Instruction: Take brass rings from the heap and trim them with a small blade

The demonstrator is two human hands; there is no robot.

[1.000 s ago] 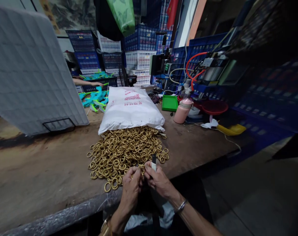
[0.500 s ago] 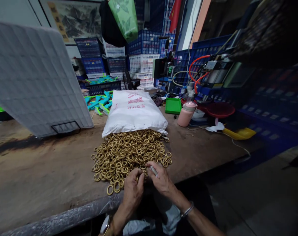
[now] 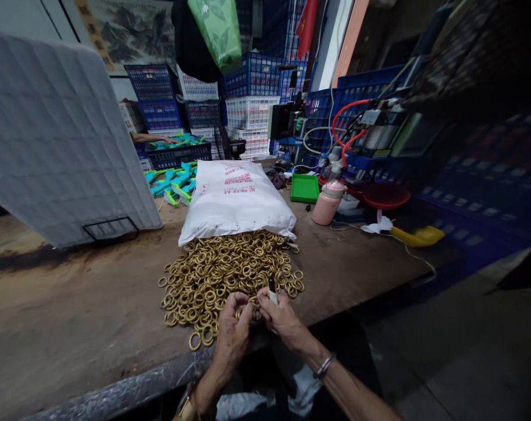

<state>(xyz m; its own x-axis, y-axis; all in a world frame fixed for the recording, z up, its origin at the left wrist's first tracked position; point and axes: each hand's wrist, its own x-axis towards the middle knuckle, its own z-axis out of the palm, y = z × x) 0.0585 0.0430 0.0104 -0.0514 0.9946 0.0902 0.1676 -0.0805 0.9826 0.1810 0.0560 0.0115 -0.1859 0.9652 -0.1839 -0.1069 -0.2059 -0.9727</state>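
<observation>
A heap of gold-coloured rings (image 3: 221, 269) spreads over the table in front of a white sack (image 3: 237, 204). At the heap's near edge, my left hand (image 3: 233, 333) has its thumb and fingers curled together, with a gold ring showing between them. Close beside it, my right hand (image 3: 285, 318) is closed around a small tool with a pale handle and dark tip (image 3: 272, 291), which points up and away. Its exact kind is unclear. The fingertips of both hands nearly meet, and they partly hide what lies between them.
A large pale padded panel (image 3: 68, 140) stands at left. Teal and green plastic parts (image 3: 173, 181) lie behind it, near another person's arm (image 3: 154, 138). To the right are a green tray (image 3: 304, 188), a pink bottle (image 3: 328, 203) and a yellow scoop (image 3: 419, 235). Stacked crates (image 3: 252, 111) fill the back.
The tool in my right hand has turned more upright, showing its dark end. My left fingers have shifted slightly. A co-worker's arm reaches farther over the teal parts. The view has shifted slightly.
</observation>
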